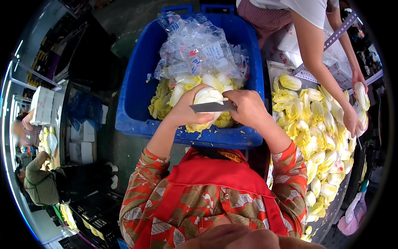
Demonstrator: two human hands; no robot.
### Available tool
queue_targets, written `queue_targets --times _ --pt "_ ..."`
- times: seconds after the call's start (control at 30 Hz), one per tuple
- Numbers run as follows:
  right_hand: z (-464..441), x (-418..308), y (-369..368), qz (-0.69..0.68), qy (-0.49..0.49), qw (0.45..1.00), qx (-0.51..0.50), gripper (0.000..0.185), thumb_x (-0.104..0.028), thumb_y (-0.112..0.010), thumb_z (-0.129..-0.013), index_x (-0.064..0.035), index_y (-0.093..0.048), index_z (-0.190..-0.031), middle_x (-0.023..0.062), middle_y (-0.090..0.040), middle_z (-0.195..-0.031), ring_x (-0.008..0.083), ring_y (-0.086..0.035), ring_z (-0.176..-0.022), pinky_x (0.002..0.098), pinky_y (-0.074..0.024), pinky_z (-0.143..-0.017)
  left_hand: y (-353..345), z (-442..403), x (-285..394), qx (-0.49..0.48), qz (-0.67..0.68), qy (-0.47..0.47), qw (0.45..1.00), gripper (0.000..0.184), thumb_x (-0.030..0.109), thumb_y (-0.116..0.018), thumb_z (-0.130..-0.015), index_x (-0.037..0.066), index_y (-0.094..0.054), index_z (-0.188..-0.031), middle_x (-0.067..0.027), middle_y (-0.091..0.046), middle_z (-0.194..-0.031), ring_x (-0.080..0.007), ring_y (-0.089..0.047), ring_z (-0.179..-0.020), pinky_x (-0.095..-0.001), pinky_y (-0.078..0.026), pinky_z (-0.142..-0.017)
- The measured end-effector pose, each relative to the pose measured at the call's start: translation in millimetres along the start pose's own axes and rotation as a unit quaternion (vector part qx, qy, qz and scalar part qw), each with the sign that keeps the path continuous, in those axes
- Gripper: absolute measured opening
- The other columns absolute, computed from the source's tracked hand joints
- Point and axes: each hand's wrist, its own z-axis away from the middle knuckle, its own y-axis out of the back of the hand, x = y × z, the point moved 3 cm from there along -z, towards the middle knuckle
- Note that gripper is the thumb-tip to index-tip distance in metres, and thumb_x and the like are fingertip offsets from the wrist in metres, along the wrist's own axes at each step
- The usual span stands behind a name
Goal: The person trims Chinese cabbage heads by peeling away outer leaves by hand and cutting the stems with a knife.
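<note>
The left grip (182,108) is curled around a pale cabbage (208,96), fingers on its far side and thumb on its near side, holding it above the near part of the blue bin (127,110); the right grip (251,107) is closed on the knife (209,107), whose blade lies across the cabbage with its tip towards the left palm; whether the edge has bitten in, I cannot tell; the chief danger, I judge, is a cut to the left thumb or palm, since the blade points into that curl and a push too hard, or a sudden give in the cabbage, could carry it through; no board shows beneath, so steadiness seems to rest on the hands alone, and smooth, perhaps damp leaves could let the cabbage turn or drop among the loose leaves (159,101) below; the crumpled plastic bags (192,47) lie just beyond, and scraps of film might mix with the leaves; to the right, cabbages (317,124) are heaped on the tabletop (334,220), where a careless elbow could roll one off.
</note>
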Motion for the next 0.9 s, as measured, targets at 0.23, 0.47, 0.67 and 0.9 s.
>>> queue_targets --times 0.23,0.47,0.67,0.9 --pt "1.1 65.3 -9.1 0.064 -0.164 0.984 -0.019 0.023 -0.013 -0.062 -0.072 -0.0043 -0.065 -0.094 0.0192 -0.064 -0.072 0.0339 -0.064 -0.072 0.0432 -0.0500 -0.067 -3.2 4.3 12.0 0.042 -0.124 -0.050 0.990 0.063 0.025 -0.078 -0.059 0.002 -0.053 -0.113 -0.0099 -0.060 -0.101 -0.0177 -0.057 -0.097 -0.0303 -0.045 -0.086" --pt "-6.4 14.3 -10.5 -0.374 -0.147 0.916 -0.017 0.053 -0.020 -0.070 -0.075 -0.0056 -0.054 -0.124 0.0071 -0.063 -0.092 0.0144 -0.057 -0.079 0.0276 -0.0463 -0.069 8.4 -6.9 -15.4 0.159 0.027 -0.042 0.986 0.068 0.026 -0.078 -0.066 0.000 -0.047 -0.120 -0.0088 -0.058 -0.108 -0.0165 -0.056 -0.100 -0.0316 -0.045 -0.087" --pt "-10.2 8.1 -28.8 -0.363 -0.154 0.919 0.023 0.055 -0.016 -0.068 -0.074 -0.0033 -0.052 -0.125 0.0075 -0.063 -0.091 0.0119 -0.056 -0.075 0.0258 -0.0466 -0.066 8.6 -12.1 -34.8 0.156 0.071 -0.027 0.985 0.070 0.027 -0.079 -0.067 0.000 -0.046 -0.122 -0.0096 -0.055 -0.113 -0.0159 -0.054 -0.103 -0.0317 -0.045 -0.088" --pt "-10.4 22.2 -35.3 -0.316 -0.204 0.926 0.036 0.047 -0.003 -0.060 -0.072 0.0008 -0.055 -0.118 0.0070 -0.063 -0.094 0.0091 -0.056 -0.087 0.0238 -0.0451 -0.076 2.8 -15.3 -22.4 0.183 0.031 -0.038 0.982 0.075 0.012 -0.072 -0.071 0.004 -0.036 -0.137 -0.0109 -0.052 -0.119 -0.0173 -0.052 -0.108 -0.0313 -0.042 -0.092"
